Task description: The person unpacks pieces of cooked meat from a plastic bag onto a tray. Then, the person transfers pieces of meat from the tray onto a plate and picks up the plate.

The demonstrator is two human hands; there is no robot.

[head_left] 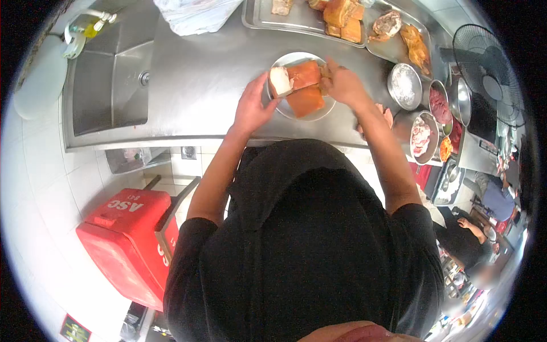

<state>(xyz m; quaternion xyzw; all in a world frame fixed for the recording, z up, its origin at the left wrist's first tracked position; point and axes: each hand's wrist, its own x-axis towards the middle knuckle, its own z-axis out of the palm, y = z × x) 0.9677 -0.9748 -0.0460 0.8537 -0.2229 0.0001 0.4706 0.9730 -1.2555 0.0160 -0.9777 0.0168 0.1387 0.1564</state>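
A round plate (309, 116) lies on the steel counter, holding several blocks of what looks like orange-brown cooked pork belly (306, 101). My left hand (254, 106) is closed at the plate's left side, thumb and fingers around a block of pork belly with a pale face (280, 81). My right hand (343, 84) is at the plate's right edge, its fingers bent against a smaller brown piece of meat (325, 74). Motion blurs these fingertips, and part of that piece is hidden behind them.
Trays of cooked meat (302, 21) stand along the back. A sink (111, 85) is at the left. Metal bowls (405, 86) of powder and raw meat, and a fan (491, 85), are at the right. A red bin (122, 239) stands below left. Other people (470, 239) are far right.
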